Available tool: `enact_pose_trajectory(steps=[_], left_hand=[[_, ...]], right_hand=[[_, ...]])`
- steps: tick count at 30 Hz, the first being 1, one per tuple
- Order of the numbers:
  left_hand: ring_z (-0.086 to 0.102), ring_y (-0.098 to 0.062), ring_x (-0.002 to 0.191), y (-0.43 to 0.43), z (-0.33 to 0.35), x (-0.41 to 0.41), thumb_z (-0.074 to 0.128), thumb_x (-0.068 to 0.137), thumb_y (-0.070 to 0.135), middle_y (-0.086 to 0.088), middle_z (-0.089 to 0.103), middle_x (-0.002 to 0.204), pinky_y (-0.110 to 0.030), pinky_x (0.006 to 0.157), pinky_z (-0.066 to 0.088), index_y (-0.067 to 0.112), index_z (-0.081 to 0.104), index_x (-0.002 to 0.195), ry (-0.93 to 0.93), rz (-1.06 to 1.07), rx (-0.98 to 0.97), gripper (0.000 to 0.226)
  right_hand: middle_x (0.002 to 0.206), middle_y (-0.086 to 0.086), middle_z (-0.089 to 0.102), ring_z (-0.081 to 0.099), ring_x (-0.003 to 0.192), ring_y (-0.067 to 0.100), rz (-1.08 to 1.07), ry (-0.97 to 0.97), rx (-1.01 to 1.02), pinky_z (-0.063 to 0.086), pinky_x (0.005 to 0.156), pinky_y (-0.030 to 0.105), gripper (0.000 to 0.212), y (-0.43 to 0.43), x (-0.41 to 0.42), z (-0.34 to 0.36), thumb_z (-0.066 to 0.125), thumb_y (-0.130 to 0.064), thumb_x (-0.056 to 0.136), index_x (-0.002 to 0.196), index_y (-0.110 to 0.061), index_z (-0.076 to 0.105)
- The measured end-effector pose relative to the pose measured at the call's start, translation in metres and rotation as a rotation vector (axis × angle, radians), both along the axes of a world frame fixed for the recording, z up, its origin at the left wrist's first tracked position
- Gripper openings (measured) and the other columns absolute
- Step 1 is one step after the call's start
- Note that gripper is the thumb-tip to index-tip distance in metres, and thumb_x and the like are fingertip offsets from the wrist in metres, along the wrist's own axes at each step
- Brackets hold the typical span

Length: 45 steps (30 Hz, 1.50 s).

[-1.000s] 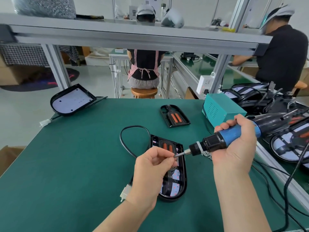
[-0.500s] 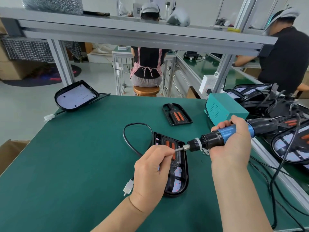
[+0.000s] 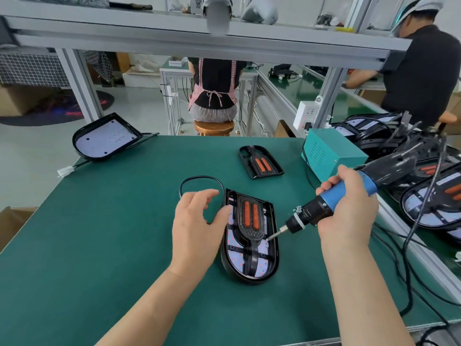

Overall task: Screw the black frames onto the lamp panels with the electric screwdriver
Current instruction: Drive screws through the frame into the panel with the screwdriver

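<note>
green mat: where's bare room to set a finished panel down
The widest bare stretch of the green mat is the whole left side, between the far-left lamp panel, the left hand and the near edge. A smaller patch lies between that panel and the spare black frame. The right is crowded: right hand with the electric screwdriver, teal box and trailing cords.

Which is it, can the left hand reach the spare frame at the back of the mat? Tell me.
Probably yes: the left hand holds nothing, and only bare mat and a loop of cable lie between it and the spare frame.
</note>
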<state>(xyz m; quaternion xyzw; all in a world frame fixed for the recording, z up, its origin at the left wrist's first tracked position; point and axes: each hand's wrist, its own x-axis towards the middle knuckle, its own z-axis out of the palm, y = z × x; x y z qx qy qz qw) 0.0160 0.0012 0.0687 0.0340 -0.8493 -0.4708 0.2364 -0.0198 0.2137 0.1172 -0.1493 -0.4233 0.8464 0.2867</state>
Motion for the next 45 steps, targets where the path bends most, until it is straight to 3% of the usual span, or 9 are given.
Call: enact_pose_trajectory(steps=[2,5,9,14,36,41,45], left_hand=[[0.055,-0.017,0.103,-0.004,-0.003,-0.007,0.073,0.084,0.045,0.007,0.049,0.115,-0.029,0.085,0.044,0.025,0.053,0.133,-0.239,-0.032,-0.065,0.057],[0.056,-0.024,0.108,0.003,-0.005,-0.013,0.068,0.08,0.064,-0.002,0.056,0.12,-0.033,0.084,0.043,0.018,0.037,0.142,-0.522,-0.118,-0.127,0.083],[0.061,-0.02,0.095,0.012,-0.01,-0.018,0.075,0.077,0.057,0.003,0.061,0.102,-0.041,0.086,0.054,0.013,0.046,0.111,-0.685,-0.216,0.055,0.064],[0.067,-0.028,0.099,0.014,-0.008,-0.017,0.077,0.078,0.047,-0.005,0.067,0.105,-0.049,0.087,0.057,0.015,0.053,0.107,-0.665,-0.248,0.142,0.05],[0.066,-0.036,0.106,0.016,-0.009,-0.017,0.079,0.079,0.043,-0.01,0.068,0.11,-0.057,0.09,0.054,0.011,0.052,0.112,-0.643,-0.263,0.222,0.054],[0.065,-0.036,0.105,0.016,-0.013,-0.017,0.081,0.079,0.039,-0.01,0.068,0.108,-0.057,0.09,0.054,0.01,0.054,0.11,-0.619,-0.251,0.26,0.051],[0.065,-0.037,0.106,0.016,-0.014,-0.017,0.081,0.078,0.039,-0.012,0.068,0.11,-0.058,0.091,0.053,0.009,0.053,0.11,-0.612,-0.247,0.283,0.051]], right_hand=[[0.063,-0.003,0.056,0.052,0.052,0.015,0.008,-0.002,0.052,0.05,0.056,0.026,0.014,-0.003,0.001,-0.002,0.068,-0.011,0.086,0.091,-0.013,0.056],[0.063,0.0,0.056,0.051,0.052,0.018,0.022,0.009,0.115,0.049,0.055,0.026,0.014,-0.011,0.002,-0.003,0.07,-0.014,0.078,0.081,-0.017,0.057],[0.061,0.001,0.055,0.05,0.052,0.019,0.059,0.032,0.2,0.047,0.052,0.026,0.013,-0.02,0.002,-0.002,0.07,-0.012,0.077,0.078,-0.018,0.059],[0.062,0.001,0.056,0.05,0.052,0.02,0.084,0.017,0.252,0.047,0.05,0.024,0.015,-0.026,0.003,-0.001,0.07,-0.011,0.081,0.076,-0.021,0.06],[0.057,-0.003,0.056,0.053,0.048,0.016,0.147,0.1,0.392,0.049,0.053,0.025,0.015,-0.039,0.008,-0.007,0.07,-0.014,0.079,0.086,-0.013,0.057],[0.052,-0.003,0.056,0.053,0.048,0.014,0.178,0.121,0.485,0.049,0.053,0.023,0.019,-0.041,0.009,-0.008,0.069,-0.02,0.074,0.066,-0.033,0.058],[0.05,-0.001,0.054,0.051,0.046,0.014,0.252,0.153,0.539,0.047,0.052,0.023,0.016,-0.044,0.008,-0.008,0.068,-0.023,0.07,0.063,-0.031,0.056]])
